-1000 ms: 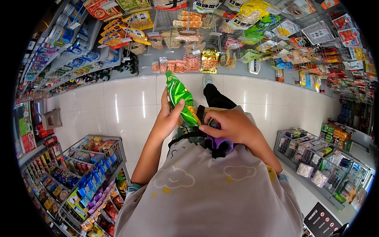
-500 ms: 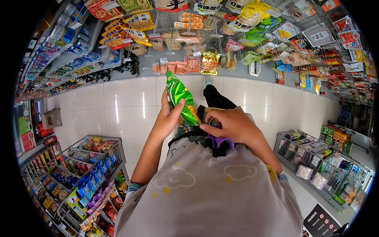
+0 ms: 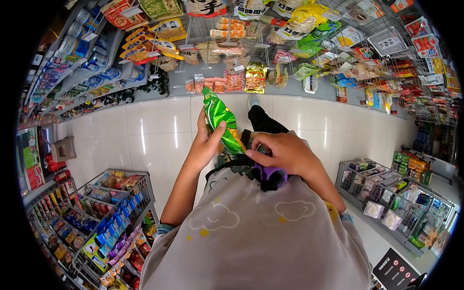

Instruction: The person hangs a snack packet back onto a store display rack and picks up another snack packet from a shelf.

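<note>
A green snack bag [image 3: 222, 119] is held upright but tilted in front of my body. My left hand [image 3: 209, 143] is wrapped round its left side, with the thumb across the front. At the bag's lower right corner, my right hand [image 3: 278, 152] has its fingers curled, and the thumb and a fingertip touch or nearly touch the bag's edge. What lies between those fingers is too small to make out. A purple item [image 3: 271, 177] hangs at the waist just below my right hand.
Shelves of packaged snacks [image 3: 255, 77] run along the far side. Cans and bottles [image 3: 96, 62] fill the left shelving. Wire racks of goods stand at lower left [image 3: 116, 193] and lower right [image 3: 382, 193]. Tiled floor [image 3: 159, 130] lies between, with a leg and shoe [image 3: 253, 100] beyond the bag.
The view has shifted very slightly. Both hands and the green bag keep nearly the same positions.
</note>
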Demonstrator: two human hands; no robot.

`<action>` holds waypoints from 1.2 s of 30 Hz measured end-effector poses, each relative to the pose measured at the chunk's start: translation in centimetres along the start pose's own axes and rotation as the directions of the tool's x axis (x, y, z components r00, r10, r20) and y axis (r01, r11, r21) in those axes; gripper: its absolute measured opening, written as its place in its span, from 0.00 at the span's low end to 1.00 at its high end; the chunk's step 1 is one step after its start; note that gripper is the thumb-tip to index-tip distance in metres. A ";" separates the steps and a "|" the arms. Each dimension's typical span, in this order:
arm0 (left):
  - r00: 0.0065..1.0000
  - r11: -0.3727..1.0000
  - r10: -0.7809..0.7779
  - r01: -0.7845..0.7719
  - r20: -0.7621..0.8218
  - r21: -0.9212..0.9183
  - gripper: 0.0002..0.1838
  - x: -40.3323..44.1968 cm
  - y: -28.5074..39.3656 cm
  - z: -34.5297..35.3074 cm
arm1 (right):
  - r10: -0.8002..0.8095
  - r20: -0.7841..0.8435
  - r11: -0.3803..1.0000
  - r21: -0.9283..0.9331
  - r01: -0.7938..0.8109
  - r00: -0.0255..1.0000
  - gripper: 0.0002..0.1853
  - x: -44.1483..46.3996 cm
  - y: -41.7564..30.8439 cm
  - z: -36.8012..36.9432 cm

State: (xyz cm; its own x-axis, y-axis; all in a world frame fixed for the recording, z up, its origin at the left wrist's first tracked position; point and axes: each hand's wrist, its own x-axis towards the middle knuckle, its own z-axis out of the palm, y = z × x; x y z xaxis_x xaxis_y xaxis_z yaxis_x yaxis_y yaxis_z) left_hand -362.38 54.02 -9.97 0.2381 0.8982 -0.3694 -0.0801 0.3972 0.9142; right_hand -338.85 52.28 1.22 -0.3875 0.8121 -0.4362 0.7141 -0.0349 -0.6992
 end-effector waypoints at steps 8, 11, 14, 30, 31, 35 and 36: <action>1.000 1.000 0.000 0.000 0.002 0.028 0.42 0.4 -0.2 -0.2 | 0.013 0.021 1.000 0.003 -0.013 1.000 0.20 0.4 0.0 -0.4; 1.000 1.000 -0.004 0.004 -0.002 -0.024 0.42 0.5 -0.4 -0.1 | 0.003 0.018 1.000 0.000 -0.003 1.000 0.20 0.5 0.2 -0.4; 1.000 0.999 -0.010 0.010 0.009 -0.043 0.42 0.6 -0.3 -0.1 | 0.002 0.018 1.000 -0.007 -0.002 1.000 0.20 0.6 0.3 -0.5; 0.999 0.998 -0.052 0.052 -0.014 0.018 0.42 1.2 0.5 0.3 | -0.013 0.019 1.000 0.014 0.012 1.000 0.19 1.4 0.7 -0.6; 0.998 0.998 -0.055 0.055 -0.007 0.022 0.42 1.2 0.4 0.2 | -0.004 0.024 1.000 0.012 0.004 1.000 0.19 1.4 0.7 -0.6; 0.998 0.998 -0.056 0.056 0.009 0.005 0.42 1.3 0.1 0.1 | -0.014 0.025 0.999 0.036 0.013 1.000 0.19 1.5 1.0 -0.3; 0.998 0.998 -0.058 0.058 0.010 0.003 0.42 1.3 -0.1 0.1 | -0.012 0.025 0.999 0.036 0.011 1.000 0.19 1.5 1.0 -0.3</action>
State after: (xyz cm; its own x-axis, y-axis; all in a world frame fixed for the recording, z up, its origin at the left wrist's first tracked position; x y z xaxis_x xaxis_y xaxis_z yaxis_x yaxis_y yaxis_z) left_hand -361.98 55.16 -10.50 0.2520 0.8718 -0.4201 -0.0629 0.4480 0.8918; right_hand -338.54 53.66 0.01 -0.4105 0.7975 -0.4422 0.6884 -0.0470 -0.7238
